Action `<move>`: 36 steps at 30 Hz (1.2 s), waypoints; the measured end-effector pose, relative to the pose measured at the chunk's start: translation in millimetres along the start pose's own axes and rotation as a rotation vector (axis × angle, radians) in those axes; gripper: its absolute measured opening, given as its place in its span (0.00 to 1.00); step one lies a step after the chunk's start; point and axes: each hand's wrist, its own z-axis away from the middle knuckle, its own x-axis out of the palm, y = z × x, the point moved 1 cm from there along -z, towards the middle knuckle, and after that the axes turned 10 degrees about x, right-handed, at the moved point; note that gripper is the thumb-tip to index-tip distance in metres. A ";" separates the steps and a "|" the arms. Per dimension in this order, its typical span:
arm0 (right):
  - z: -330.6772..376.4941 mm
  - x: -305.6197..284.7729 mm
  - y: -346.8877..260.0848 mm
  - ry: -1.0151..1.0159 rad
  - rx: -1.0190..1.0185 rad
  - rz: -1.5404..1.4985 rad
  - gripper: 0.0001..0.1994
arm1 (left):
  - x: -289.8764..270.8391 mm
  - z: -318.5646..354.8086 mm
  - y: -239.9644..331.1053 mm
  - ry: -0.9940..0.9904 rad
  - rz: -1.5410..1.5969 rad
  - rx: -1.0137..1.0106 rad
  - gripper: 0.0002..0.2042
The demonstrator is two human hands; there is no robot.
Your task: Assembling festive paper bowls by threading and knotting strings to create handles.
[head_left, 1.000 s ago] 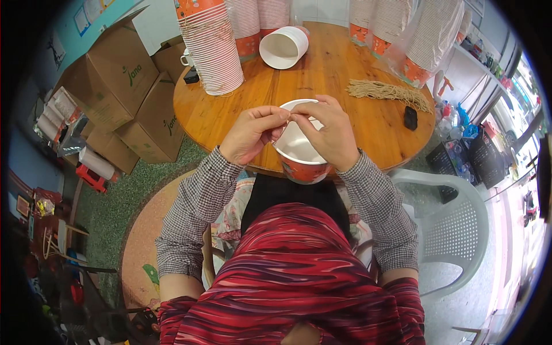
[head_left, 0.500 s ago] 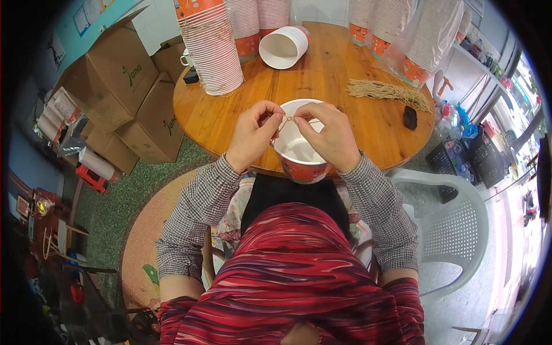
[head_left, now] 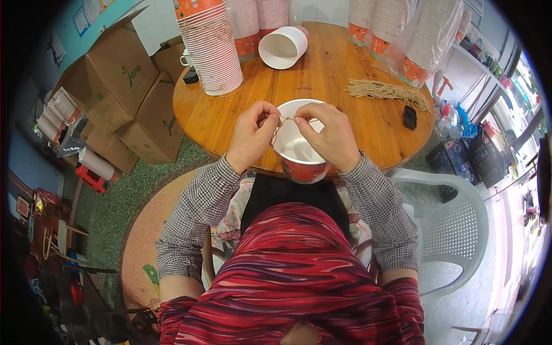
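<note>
A short stretch of thin tan string (head_left: 287,119) runs between my two hands, with what looks like a small knot in it. My left hand (head_left: 250,137) pinches one side between thumb and forefinger, and some string hangs below those fingers. Thumb and forefinger of my right hand (head_left: 330,135) are closed on the other side. Both hands are over a white-lined paper bucket (head_left: 305,171) with a red printed outside, upright at the near table edge. The right hand hides part of its rim.
On the round wooden table (head_left: 270,86) stand a tall stack of paper buckets (head_left: 214,57) and bagged stacks (head_left: 430,43). A single bucket (head_left: 280,49) lies on its side. A string bundle (head_left: 386,92) and a black object (head_left: 410,117) are at right, beyond a plastic chair (head_left: 451,224).
My fingertips have drawn slightly apart, and the loop of string between them has pulled into a tighter, straighter line. The bucket has not moved.
</note>
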 end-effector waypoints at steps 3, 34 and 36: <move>0.0 -0.8 -0.1 -0.007 0.001 0.001 0.04 | 0.5 0.4 -0.4 -0.006 0.008 -0.005 0.04; -9.4 -12.6 6.2 -0.019 0.230 -0.236 0.11 | 2.9 -4.6 12.4 -0.272 -0.339 0.098 0.06; -11.7 -23.6 17.5 0.174 0.202 -0.272 0.11 | -4.8 -0.1 8.8 -0.265 -0.402 0.165 0.05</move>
